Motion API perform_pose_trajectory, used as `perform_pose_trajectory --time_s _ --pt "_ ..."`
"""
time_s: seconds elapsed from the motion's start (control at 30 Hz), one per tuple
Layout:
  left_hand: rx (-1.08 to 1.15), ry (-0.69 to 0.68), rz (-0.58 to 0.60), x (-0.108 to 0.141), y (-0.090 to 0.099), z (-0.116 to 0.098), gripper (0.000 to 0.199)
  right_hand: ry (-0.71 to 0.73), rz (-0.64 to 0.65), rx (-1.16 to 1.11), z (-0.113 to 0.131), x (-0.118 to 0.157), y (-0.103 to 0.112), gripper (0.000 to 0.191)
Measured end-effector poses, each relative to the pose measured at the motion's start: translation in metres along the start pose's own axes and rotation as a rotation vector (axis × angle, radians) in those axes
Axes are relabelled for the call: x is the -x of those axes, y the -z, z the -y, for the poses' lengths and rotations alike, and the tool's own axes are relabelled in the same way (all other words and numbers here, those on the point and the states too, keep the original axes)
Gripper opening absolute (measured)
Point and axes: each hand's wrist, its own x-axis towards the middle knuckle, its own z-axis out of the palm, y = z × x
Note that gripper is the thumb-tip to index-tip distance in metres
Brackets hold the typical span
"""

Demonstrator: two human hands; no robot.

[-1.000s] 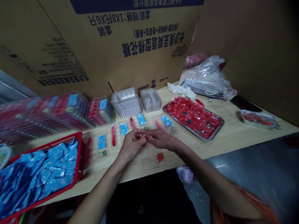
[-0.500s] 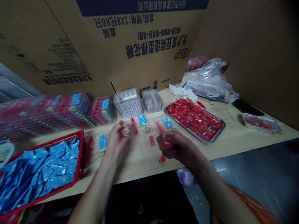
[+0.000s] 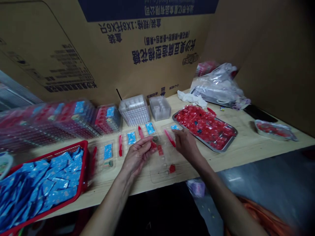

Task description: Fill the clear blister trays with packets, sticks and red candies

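My left grip (image 3: pixel 139 153) pinches a red sweet (image 3: pixel 154 144), right grip (image 3: pixel 186 143) beside the pink knife (image 3: pixel 169 137), open or closed I can't tell

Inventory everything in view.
Printed carton: one, brown, back.
Table: one, pale, centre.
Basket: one, red, left.
Packets: many, blue, basket and trays.
Filled stacks: several, reddish, left.
Plastic stacks: two, clear, back.
Loose trays: about five, clear, centre.
Sticks: four, reddish, centre.
Metal tray: one, silver, right.
Pieces: many, mostly red, metal tray.
Tissue: one, white, back right.
Bag heap: one, clear, back right.
Slab: one, black, right.
Tubs: two, pale, far left and right.
Left hand: one, bare, centre.
Right hand: one, bare, centre.
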Motion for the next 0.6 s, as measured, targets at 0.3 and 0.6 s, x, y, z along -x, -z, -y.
perform_pose_trajectory --time_s 0.3,0.6 --pt "-0.067 -0.072 -0.020 -0.002 -0.009 0.010 0.031 0.007 0.247 -0.599 0.048 0.016 -0.016 0.005" --pt "-0.426 -0.288 -0.084 0.002 -0.002 0.019 0.026 -0.003 0.245 -0.491 0.045 0.020 -0.024 0.004"
